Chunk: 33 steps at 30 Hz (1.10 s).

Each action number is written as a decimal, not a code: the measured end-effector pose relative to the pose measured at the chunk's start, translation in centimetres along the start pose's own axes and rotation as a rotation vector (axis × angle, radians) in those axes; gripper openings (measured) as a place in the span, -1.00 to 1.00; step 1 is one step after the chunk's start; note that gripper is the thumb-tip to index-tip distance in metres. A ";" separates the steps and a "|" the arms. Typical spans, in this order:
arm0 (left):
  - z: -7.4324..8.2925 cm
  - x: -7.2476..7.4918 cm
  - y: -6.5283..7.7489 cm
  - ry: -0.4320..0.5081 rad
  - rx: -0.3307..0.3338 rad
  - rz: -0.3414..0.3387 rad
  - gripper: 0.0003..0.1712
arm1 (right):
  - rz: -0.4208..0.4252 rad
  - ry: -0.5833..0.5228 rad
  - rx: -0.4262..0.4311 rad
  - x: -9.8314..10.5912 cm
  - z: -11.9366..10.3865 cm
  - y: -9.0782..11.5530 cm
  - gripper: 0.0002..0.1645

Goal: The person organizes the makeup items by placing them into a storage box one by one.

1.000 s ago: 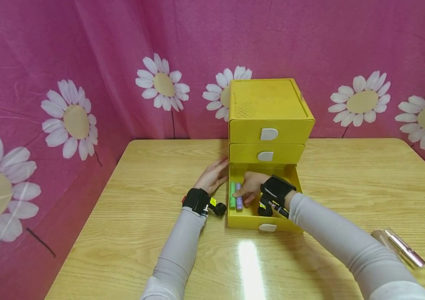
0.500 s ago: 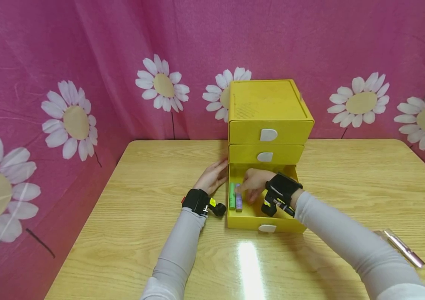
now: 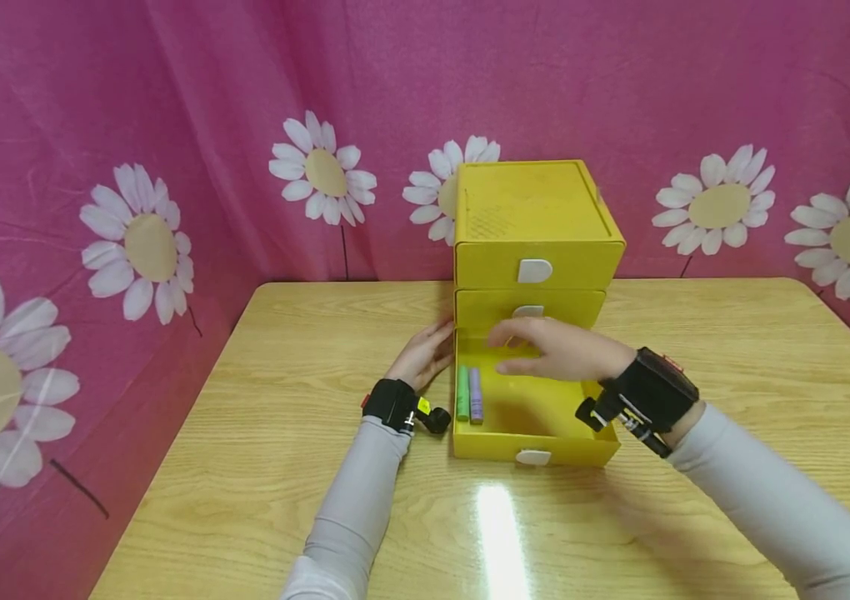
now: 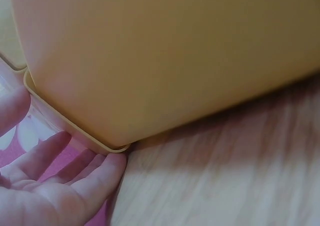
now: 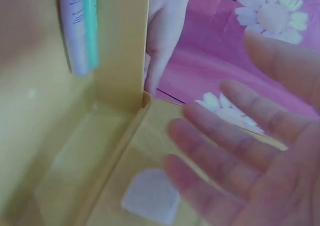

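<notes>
A yellow drawer unit [image 3: 530, 200] stands at the back of the table, its bottom drawer [image 3: 537, 447] pulled out. Inside that drawer, a green tube [image 3: 463, 393] and a purple tube [image 3: 476, 397] lie side by side along the left wall; the right wrist view shows both tubes too. My left hand [image 3: 422, 353] rests its fingers against the left side of the unit, and in the left wrist view the fingertips [image 4: 116, 162] touch the casing's edge. Over the drawer hovers my right hand [image 3: 556, 346], fingers spread and holding nothing.
White tab handles, such as the top one [image 3: 535, 271], mark each drawer front. A wooden table [image 3: 305, 375] spreads out around the unit. Behind it hangs a pink flowered curtain [image 3: 545, 75].
My right hand has left the purple tube, rising and drawing back to the right. The tubes stay in the drawer, and the left hand keeps its place. The right sleeve now hides the shiny pink tubes.
</notes>
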<state>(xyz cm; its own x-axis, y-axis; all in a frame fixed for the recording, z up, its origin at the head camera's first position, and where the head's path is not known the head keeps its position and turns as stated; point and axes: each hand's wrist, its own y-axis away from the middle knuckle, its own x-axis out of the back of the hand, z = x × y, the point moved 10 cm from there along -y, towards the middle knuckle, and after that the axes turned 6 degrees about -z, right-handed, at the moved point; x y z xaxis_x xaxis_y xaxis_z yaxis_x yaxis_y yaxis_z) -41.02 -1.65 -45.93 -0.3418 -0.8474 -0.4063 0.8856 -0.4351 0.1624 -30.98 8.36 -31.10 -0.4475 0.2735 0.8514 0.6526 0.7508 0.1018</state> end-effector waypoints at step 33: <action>0.0 -0.1 0.0 -0.004 -0.006 -0.006 -0.38 | 0.605 0.479 -0.062 4.3 2.7 17.7 -0.16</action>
<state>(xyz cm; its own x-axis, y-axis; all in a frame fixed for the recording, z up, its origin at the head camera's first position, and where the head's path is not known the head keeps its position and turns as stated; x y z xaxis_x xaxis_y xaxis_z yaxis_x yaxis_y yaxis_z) -41.03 -1.55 -45.90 -0.3478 -0.8461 -0.4038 0.8856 -0.4379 0.1546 -23.05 24.43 -27.05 0.3020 0.3245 0.8964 0.7385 0.5149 -0.4353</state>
